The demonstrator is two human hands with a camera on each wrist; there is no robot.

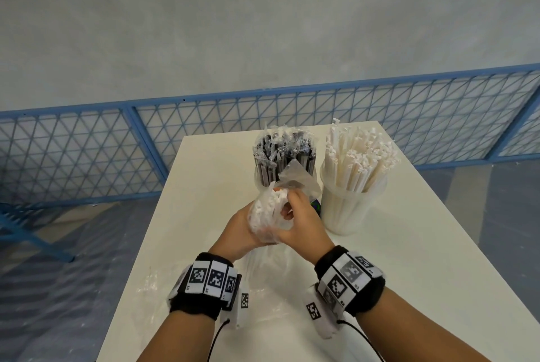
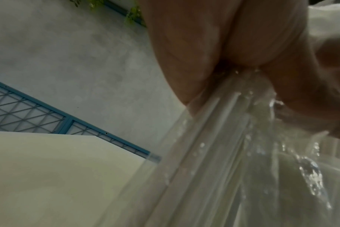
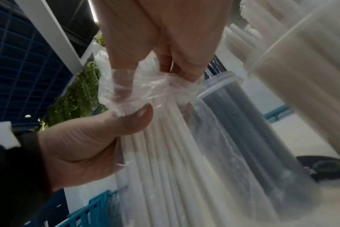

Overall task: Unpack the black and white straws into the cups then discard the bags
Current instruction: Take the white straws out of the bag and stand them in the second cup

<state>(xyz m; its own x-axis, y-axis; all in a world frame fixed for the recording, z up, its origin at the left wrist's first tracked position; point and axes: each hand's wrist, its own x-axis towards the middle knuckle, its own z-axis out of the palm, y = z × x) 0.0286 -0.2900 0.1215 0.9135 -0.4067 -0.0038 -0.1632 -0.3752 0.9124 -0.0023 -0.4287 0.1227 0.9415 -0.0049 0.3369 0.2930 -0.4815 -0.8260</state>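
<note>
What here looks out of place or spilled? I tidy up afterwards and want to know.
Nothing is spilled. Both hands, left hand and right hand, grip the bag of white straws. One oddity: crumpled clear plastic hangs over the black straws' cup, and more clear plastic lies on the table.

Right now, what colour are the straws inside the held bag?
White straws in a clear plastic bag; right wrist view shows it best.
</note>
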